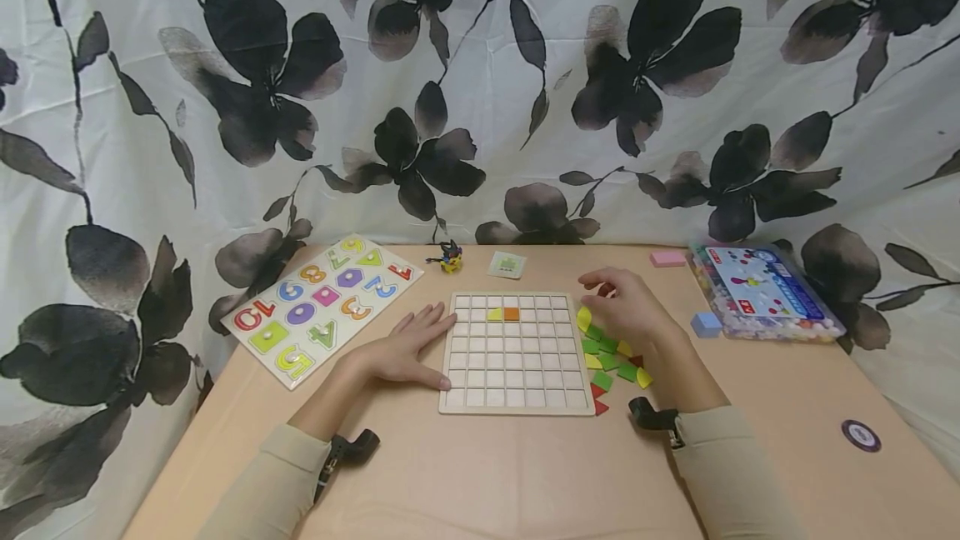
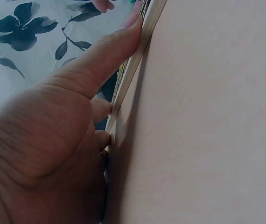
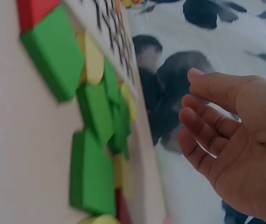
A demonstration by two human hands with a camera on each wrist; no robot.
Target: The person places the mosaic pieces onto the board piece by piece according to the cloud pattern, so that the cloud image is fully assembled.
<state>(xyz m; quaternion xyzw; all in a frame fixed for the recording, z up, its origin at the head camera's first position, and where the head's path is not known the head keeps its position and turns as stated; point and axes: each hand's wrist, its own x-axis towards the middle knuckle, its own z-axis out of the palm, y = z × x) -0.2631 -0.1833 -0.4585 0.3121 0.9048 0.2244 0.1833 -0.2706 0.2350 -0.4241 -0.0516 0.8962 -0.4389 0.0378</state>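
A white grid board (image 1: 517,373) with a light wooden rim lies flat in front of me. A yellow square (image 1: 495,315) and an orange square (image 1: 512,314) sit side by side in its upper rows. My left hand (image 1: 405,350) rests at the board's left edge, fingers extended, its thumb (image 2: 119,44) on the rim. To the right of the board lies a loose pile of green blocks (image 3: 53,56), yellow pieces (image 1: 583,319) and red pieces (image 1: 601,408). Over the pile's far end hovers my right hand (image 1: 630,307), fingers loosely bent with nothing between them.
A number puzzle sheet (image 1: 363,277) lies on the left. Behind the board are a small dark-and-yellow figure (image 1: 448,257) and a white card (image 1: 507,265). On the right are a pink block (image 1: 667,258), a blue block (image 1: 706,324), a clear box (image 1: 765,290) and a dark round disc (image 1: 861,436).
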